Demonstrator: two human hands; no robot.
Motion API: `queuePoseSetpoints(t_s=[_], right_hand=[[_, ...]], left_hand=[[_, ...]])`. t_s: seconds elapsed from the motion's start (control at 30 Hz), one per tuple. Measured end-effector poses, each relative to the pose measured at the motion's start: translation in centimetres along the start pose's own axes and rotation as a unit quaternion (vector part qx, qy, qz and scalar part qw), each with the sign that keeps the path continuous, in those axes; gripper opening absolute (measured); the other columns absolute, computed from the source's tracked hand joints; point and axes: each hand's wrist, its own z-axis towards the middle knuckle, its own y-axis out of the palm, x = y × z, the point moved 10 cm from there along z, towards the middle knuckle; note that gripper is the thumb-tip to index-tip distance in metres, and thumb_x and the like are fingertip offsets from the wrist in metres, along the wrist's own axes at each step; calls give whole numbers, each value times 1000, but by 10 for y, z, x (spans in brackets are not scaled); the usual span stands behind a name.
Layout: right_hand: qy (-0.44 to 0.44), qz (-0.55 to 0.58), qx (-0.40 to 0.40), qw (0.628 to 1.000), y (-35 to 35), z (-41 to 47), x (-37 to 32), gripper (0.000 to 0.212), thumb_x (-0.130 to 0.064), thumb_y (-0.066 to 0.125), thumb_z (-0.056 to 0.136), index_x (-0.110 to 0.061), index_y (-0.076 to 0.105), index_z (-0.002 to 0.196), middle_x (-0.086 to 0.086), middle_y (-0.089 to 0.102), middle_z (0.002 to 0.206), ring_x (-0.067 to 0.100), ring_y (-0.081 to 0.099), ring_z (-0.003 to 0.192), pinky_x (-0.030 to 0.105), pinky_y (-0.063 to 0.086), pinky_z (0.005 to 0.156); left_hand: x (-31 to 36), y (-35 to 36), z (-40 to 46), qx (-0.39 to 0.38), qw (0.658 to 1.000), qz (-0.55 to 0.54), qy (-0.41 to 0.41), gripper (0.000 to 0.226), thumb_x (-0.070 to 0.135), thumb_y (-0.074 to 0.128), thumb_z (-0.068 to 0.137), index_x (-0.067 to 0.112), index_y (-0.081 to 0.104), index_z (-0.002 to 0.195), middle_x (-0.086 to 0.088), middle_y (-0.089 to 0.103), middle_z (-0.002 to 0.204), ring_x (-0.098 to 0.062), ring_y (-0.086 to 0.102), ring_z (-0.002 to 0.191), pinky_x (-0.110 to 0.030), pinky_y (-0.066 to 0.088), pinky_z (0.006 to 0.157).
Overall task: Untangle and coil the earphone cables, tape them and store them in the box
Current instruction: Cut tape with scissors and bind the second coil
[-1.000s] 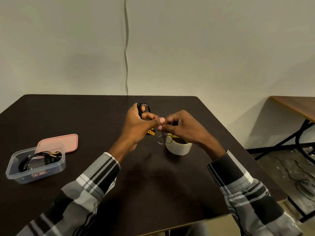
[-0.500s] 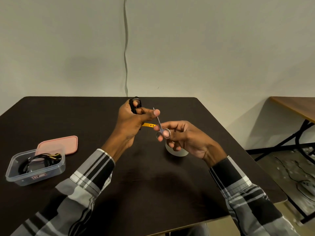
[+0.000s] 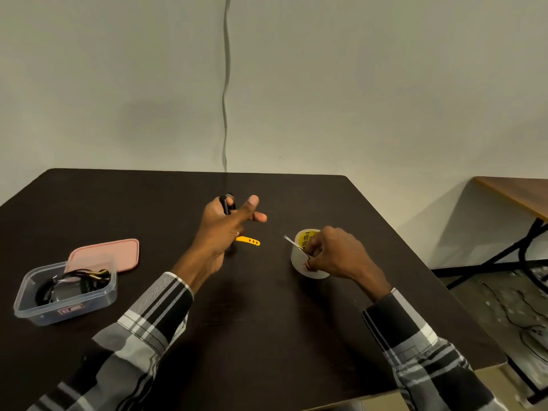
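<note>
Hand (image 3: 335, 253) beside tape roll (image 3: 299, 262).

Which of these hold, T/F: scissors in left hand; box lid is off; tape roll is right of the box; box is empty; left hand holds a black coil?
1. Scissors in the left hand: false, the right hand holds them, over the tape roll.
2. Box lid is off: true, it lies behind the box.
3. Tape roll is right of the box: true.
4. Box is empty: false, dark cables lie inside.
5. Left hand holds a black coil: true.
</note>
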Motion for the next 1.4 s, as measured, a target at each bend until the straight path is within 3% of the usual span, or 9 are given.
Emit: queuePoseSetpoints(t_s=[0.07,0.13,0.27,0.33,0.5,0.8,1.07,1.23,1.4], right_hand=[[8,72,38,997,-7,-1,6,22,-27,83,75,-24,78,96,-3,76,93,14,68,85,41,59,79],[-3,239,44,970,-11,-5,8,15,-17,85,74,-18,80,88,9,76,85,16,69,79,44,58,79],[-75,455,39,887,-17,-20,-14,21,1,80,75,-3,77,95,14,78,89,15,71,77,22,58,71],[-101,471,42,875,-17,-22,-24,20,1,79,75,-3,77,95,11,78,89,15,72,79,21,57,71],[-140,481,43,865,-14,-18,-38,21,-1,80,75,-7,79,95,7,78,93,19,74,88,29,59,77],[-170,465,34,868,-11,-17,-56,23,-11,81,72,-7,79,94,6,78,96,26,73,93,47,60,84],[-181,458,32,870,-14,-17,-56,26,-14,81,71,-4,79,95,8,78,96,29,73,93,50,58,83],[-181,465,24,866,-12,-17,-58,21,-14,81,70,-11,81,91,8,78,95,26,73,91,42,59,81],[-194,461,24,866,-12,-19,-61,17,-5,77,76,1,77,91,11,77,88,17,70,79,27,56,71]], left_hand=[[-2,-6,0,2,1000,18,6,42,30,70,90,22,29,82,-12,77,89,-10,30,45,-18,33,46],[0,-12,-1,4,999,42,13,44,28,71,88,22,28,84,-8,77,93,0,45,46,-22,36,57],[1,-22,0,6,998,54,12,48,26,77,82,21,29,88,-4,77,97,2,63,69,-24,44,63],[1,-23,1,3,998,58,4,50,28,79,80,20,32,91,-3,77,99,-8,64,78,-20,44,57],[6,-22,1,-15,996,92,4,49,42,77,79,22,34,93,-1,77,101,-7,45,52,-21,47,55],[-3,-35,5,-21,991,129,-15,60,60,75,74,17,36,91,-8,76,92,-10,51,50,-32,52,64],[-13,-47,10,-12,997,61,-44,47,13,79,80,19,33,87,-13,76,94,-4,40,43,-16,38,43],[-4,-48,10,1,997,75,-28,46,-2,77,79,17,35,87,-14,74,85,-3,52,47,-17,39,44],[-3,-48,11,3,994,105,-21,44,-5,75,79,15,37,88,-9,73,76,-15,63,66,-26,47,55]])
